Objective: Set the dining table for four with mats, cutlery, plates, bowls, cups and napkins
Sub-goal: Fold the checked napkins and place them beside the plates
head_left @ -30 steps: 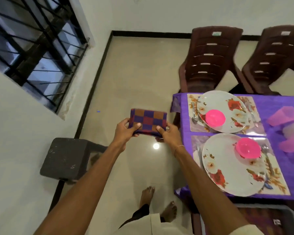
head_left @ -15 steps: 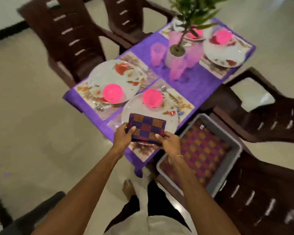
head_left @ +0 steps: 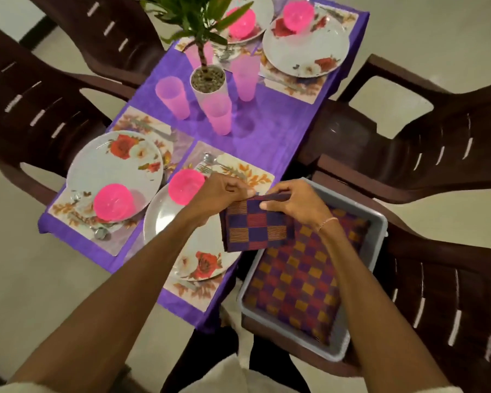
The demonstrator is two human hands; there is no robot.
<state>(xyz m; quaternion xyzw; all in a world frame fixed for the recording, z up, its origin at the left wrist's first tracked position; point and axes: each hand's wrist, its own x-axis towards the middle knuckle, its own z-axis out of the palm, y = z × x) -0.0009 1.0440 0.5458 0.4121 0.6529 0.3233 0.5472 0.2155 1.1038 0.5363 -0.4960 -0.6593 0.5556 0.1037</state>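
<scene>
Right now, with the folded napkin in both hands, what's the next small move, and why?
Probably lower the napkin onto the free part of the near mat, right of the near plate. The left hand and right hand pinch its top edge, it hangs between that plate and the grey tub, and no setting shows one.

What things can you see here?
tablecloth: one, purple, over the table
mats: four, floral, on the tablecloth
plates: four, white with flowers, on mats
bowls: four, pink, on plates
plant pot: one, white, table middle
cups: at least three, pink, round the pot
cutlery: silver, beside plates
chairs: four, brown, around table
tray: one, grey, on near right chair
checked cloth: one, purple-orange, in tray
napkin: one, checked, held between table and tray
left hand, right hand: pinching napkin's top
</scene>
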